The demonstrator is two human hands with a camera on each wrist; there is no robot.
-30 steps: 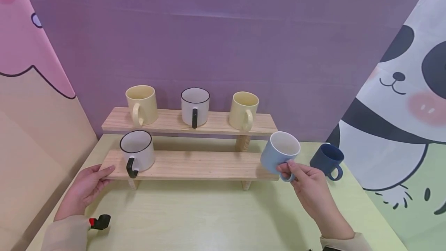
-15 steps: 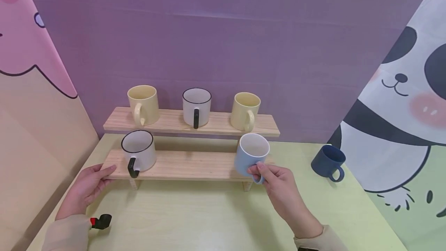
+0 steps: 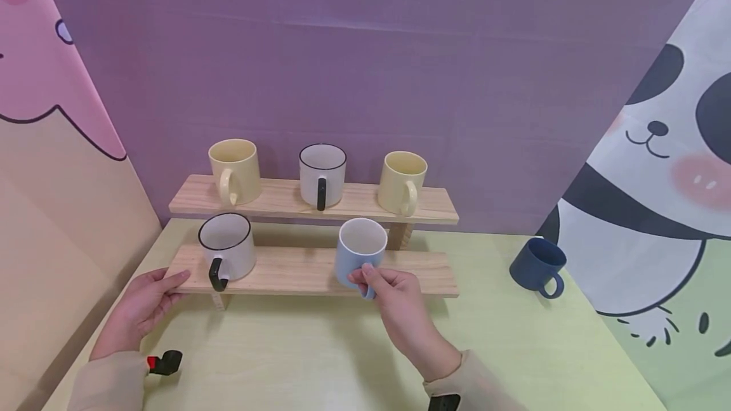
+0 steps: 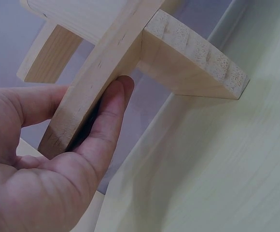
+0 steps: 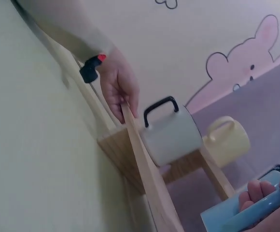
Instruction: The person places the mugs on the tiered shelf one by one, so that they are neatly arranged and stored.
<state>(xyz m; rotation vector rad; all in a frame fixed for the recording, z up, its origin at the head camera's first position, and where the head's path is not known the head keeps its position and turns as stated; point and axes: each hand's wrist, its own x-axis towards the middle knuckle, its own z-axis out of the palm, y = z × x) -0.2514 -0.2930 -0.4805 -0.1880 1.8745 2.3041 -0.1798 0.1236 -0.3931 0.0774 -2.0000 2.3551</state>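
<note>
My right hand [image 3: 402,309] pinches the handle of a light blue mug [image 3: 351,259], which is at the middle of the lower board of a two-tier wooden shelf [image 3: 297,265]. Whether the mug's base touches the board I cannot tell. At the lower board's left end my left hand [image 3: 145,303] grips the wood, thumb on top; the left wrist view shows the fingers [image 4: 104,125] curled beneath it. Close to that hand stands a white mug [image 3: 228,252] with black rim and handle. In the right wrist view the blue mug [image 5: 227,212] is partly covered by fingers.
On the upper board stand a yellow mug [image 3: 237,173], a white black-rimmed mug [image 3: 322,173] and another yellow mug [image 3: 400,182]. A dark blue mug [image 3: 537,265] stands on the table [image 3: 514,347] to the right. A purple backdrop [image 3: 365,68] rises behind the shelf.
My right hand has carried the light blue mug leftward, from beyond the shelf's right end to the middle of the lower board. The left hand keeps its grip on the board.
</note>
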